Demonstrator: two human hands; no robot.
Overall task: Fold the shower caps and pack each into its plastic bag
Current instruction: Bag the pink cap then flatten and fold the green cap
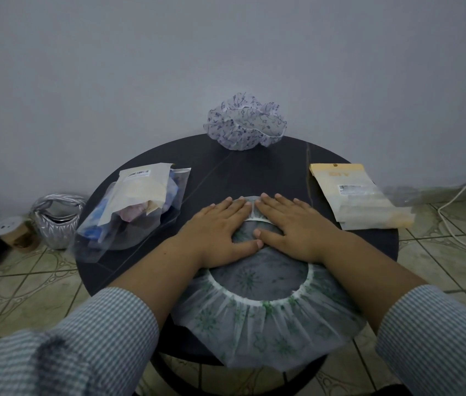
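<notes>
Hands [220, 227] flat – cap [269, 318] overhangs table [254, 170] edge

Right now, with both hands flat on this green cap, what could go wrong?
The green-patterned translucent shower cap overhangs the near edge of the round black table, so it might slide off once the left hand and right hand lift. Its gathered elastic rim may spring the fold open. The empty yellow-topped plastic bags overhang the right edge.

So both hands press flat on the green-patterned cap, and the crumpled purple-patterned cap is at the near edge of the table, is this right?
Not quite. The head view shows the purple-patterned cap at the table's far edge, by the wall. The left hand and right hand do press flat on the green-patterned cap.
</notes>
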